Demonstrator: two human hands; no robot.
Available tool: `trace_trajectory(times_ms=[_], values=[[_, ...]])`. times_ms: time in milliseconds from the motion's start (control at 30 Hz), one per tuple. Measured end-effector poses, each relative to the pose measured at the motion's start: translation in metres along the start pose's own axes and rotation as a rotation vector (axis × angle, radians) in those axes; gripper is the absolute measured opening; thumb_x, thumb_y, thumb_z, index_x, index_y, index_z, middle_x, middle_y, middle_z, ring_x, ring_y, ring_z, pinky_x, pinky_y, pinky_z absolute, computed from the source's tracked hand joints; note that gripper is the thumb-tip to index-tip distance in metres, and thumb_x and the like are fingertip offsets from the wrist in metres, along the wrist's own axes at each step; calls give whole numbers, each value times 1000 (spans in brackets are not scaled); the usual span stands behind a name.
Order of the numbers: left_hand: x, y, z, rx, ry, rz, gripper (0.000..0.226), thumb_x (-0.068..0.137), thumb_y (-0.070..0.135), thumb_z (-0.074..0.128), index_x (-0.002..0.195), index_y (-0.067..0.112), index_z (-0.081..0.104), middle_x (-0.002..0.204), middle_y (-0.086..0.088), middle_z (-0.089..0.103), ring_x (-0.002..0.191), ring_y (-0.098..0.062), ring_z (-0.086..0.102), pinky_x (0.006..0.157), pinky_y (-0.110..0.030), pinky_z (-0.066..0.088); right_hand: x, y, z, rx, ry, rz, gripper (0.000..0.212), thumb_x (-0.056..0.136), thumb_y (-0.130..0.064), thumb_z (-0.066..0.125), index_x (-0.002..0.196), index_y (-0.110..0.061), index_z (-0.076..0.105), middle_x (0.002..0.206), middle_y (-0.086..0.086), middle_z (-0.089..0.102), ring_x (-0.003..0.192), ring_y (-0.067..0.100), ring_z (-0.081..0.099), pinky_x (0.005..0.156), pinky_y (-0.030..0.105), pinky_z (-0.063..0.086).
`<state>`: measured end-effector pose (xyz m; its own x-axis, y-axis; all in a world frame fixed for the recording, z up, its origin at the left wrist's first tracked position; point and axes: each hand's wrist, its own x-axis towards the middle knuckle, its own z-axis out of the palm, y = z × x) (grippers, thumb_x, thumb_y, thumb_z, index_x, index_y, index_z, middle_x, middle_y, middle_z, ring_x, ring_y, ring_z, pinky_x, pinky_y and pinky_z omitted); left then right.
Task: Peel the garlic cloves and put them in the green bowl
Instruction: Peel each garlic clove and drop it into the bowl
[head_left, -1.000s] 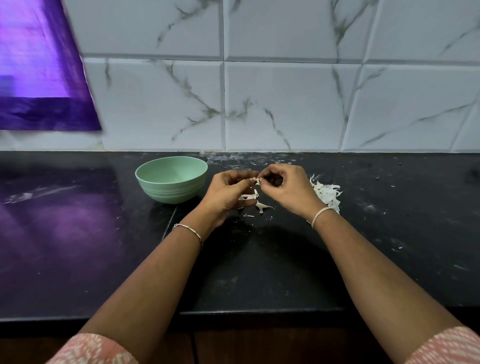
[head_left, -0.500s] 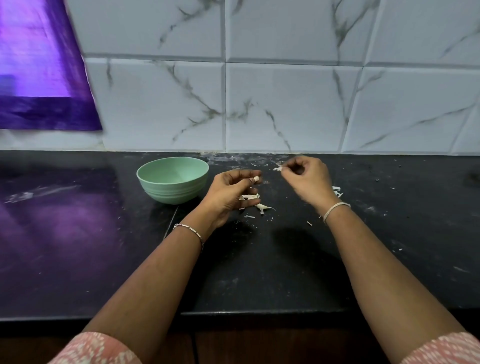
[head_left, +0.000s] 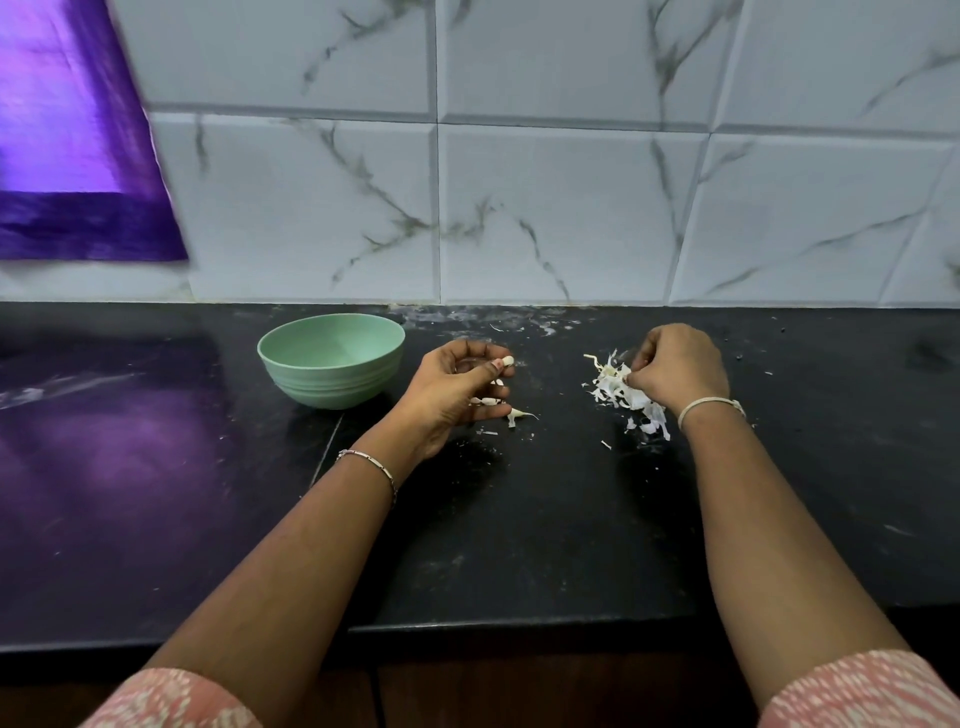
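The green bowl (head_left: 331, 359) stands on the black counter (head_left: 519, 519), left of both hands. My left hand (head_left: 452, 389) hovers just right of the bowl and pinches a small pale garlic clove (head_left: 505, 362) between thumb and fingertips. Under it lie a few more garlic pieces (head_left: 491, 401) and a scrap with a stem (head_left: 517, 415). My right hand (head_left: 675, 369) is over at the right, fingers curled, its fingertips at a heap of white garlic peels (head_left: 618, 392). Whether it still pinches a peel is hidden by the fingers.
A marble-tiled wall (head_left: 571, 208) rises behind the counter. A purple sheet (head_left: 67, 156) hangs at the upper left and reflects on the counter. Small peel flakes (head_left: 519, 322) are scattered along the wall edge. The counter's front edge (head_left: 519, 623) runs below my forearms.
My right hand pulled away from the left one and moved right, down to the peel heap. My left hand stayed near the bowl, still pinching the clove.
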<state>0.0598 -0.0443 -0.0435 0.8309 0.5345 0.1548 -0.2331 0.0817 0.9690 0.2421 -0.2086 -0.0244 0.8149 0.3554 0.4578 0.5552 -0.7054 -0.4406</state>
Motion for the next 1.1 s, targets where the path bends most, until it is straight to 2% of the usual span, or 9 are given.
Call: trace_trajectory(times_ms=[100,167,267,333,467,567,667,967,1100], values=[[0,0,1,1,7,9,8,91,5,65,98,7,62,87,-7,68,68,-15,62,57,-27,57,0,-7,1,99,-15,-88,23,79,2,59,73,-19,65,80,-3,65,83,19,60,74,25,42],[1,0,1,12,17,18,9,89,5,67,96,7,62,82,-6,67,68,-15,62,57,-27,58,-4,-23,5,331,-94,-119,23,86,2,56,84,-17,69,83,-3,68,78,14,61,78,26,47],[2,-1,1,45,27,48,12,87,3,69,96,9,63,81,-6,64,66,-13,62,58,-26,58,-22,-52,11,822,-308,-32,13,92,-4,61,85,-12,67,79,3,68,64,10,60,61,20,52],[3,-3,1,100,25,82,17,86,2,69,100,10,64,82,-6,63,65,-11,61,59,-26,59,-31,-63,14,943,-424,-10,5,89,-8,67,85,-5,69,75,6,68,59,8,59,54,17,50],[7,-8,0,234,50,150,17,85,6,72,100,13,68,87,-11,64,68,-11,61,61,-30,60,-36,-68,19,973,-525,2,8,83,-11,74,77,-7,72,71,5,70,57,6,60,54,18,51],[10,-11,0,326,80,197,14,83,11,76,95,17,72,89,-13,69,74,-15,63,62,-30,59,-35,-69,21,973,-520,1,6,81,-5,74,76,-6,73,66,4,69,55,5,60,54,17,51],[11,-12,0,384,90,208,14,84,9,74,98,14,74,85,-10,71,75,-16,64,62,-28,58,-36,-70,22,947,-491,-11,9,82,0,71,74,-5,72,63,3,68,53,5,60,54,16,51],[14,-14,-3,387,85,204,13,86,10,72,97,16,75,92,-13,73,75,-13,63,65,-29,58,-38,-71,21,923,-455,-51,17,82,4,66,69,-6,69,58,0,67,51,4,59,54,16,52],[14,-14,-2,362,70,175,14,88,9,70,101,12,74,84,-6,70,69,-9,60,61,-25,56,-38,-71,21,935,-454,-37,14,82,3,68,72,-6,71,63,4,68,54,6,59,58,18,53]])
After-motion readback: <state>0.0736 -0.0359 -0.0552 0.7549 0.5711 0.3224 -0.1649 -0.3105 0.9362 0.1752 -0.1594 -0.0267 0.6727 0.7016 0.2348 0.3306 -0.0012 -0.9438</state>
